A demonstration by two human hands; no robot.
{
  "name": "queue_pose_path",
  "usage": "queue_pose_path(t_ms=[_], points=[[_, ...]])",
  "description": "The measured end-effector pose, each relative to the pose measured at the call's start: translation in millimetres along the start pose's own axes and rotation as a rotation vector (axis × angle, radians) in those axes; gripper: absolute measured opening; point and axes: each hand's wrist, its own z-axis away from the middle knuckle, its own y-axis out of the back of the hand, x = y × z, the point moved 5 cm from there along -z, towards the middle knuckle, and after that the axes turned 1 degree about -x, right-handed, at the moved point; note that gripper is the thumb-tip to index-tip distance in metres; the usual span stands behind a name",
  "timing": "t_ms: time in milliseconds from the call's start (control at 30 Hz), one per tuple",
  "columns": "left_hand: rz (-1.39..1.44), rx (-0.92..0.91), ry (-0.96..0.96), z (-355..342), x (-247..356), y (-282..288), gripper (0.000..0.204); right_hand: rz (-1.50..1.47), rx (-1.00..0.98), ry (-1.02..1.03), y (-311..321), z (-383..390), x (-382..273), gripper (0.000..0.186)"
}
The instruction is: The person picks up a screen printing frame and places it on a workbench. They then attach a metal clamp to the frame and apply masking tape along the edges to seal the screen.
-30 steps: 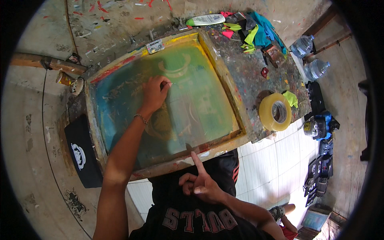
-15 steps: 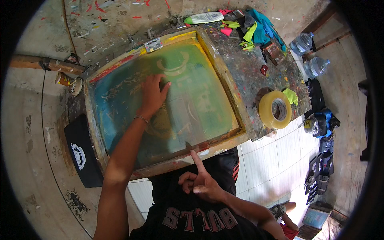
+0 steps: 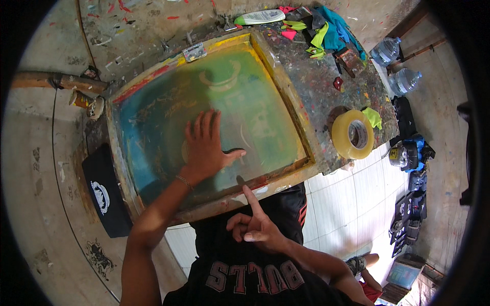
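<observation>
A wooden-framed printing screen (image 3: pixel 292 97) lies on the paint-stained table, its mesh (image 3: pixel 273 145) tinted green, yellow and blue with faint shapes in it. Spread out over the mesh, near its middle, is my left hand (image 3: pixel 206 145), palm down and empty; it appears to rest on the surface. My right hand (image 3: pixel 259 229) is below the near side of the frame. Its index finger points straight at the near rim, with the tip at or just touching it, while the other fingers curl loosely around nothing. A metal hinge clamp (image 3: pixel 194 52) sits at the far rim.
Right of the screen, a roll of clear tape (image 3: pixel 366 135) lies on the table (image 3: pixel 311 84). Cloth scraps (image 3: pixel 332 38) and a white-green bottle (image 3: pixel 260 17) are at the back. A black printed cloth (image 3: pixel 104 196) hangs at the left. Two water bottles (image 3: pixel 405 81) stand beyond the table's right edge.
My left hand has come nearer across the mesh, its fingers now spread with the thumb out to the right. My right hand has barely shifted.
</observation>
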Motion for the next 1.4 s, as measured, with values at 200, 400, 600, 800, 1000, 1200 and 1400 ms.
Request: queue_pose_path(t_ms=[200, 400, 600, 800, 1000, 1200, 1400], points=[[0.079, -0.138, -0.087, 22.6, 25.0, 6.2, 0.117, 0.034, -0.006, -0.009, -2.3, -1.3, -0.5, 0.114], [0.199, -0.166, -0.134, 32.9, 34.0, 3.3, 0.108, 0.085, -0.007, -0.042, -1.0, -1.0, -1.3, 0.107], [0.15, -0.282, -0.221, 39.4, 34.9, 1.3, 0.108, 0.121, -0.035, -0.044, -4.6, -0.1, -6.5, 0.096], [0.302, -0.175, -0.266, 34.7, 41.9, 14.7, 0.097, 0.496, 0.108, 0.148, 14.5, 27.1, -84.2, 0.062], [0.397, 0.0, -0.406, -9.2, 63.8, 39.9, 0.07, 1.243, 1.017, 0.683, 53.1, 101.6, -207.5, 0.028], [0.71, 0.083, -0.502, -123.4, 171.7, -4.3, 0.068, 2.165, 1.326, 0.562, 59.5, 103.2, -234.6, 0.054], [0.578, -0.205, -0.396, -157.2, 207.6, -47.5, 0.031, 2.298, 1.273, 0.437, 83.8, 102.8, -237.3, 0.054]])
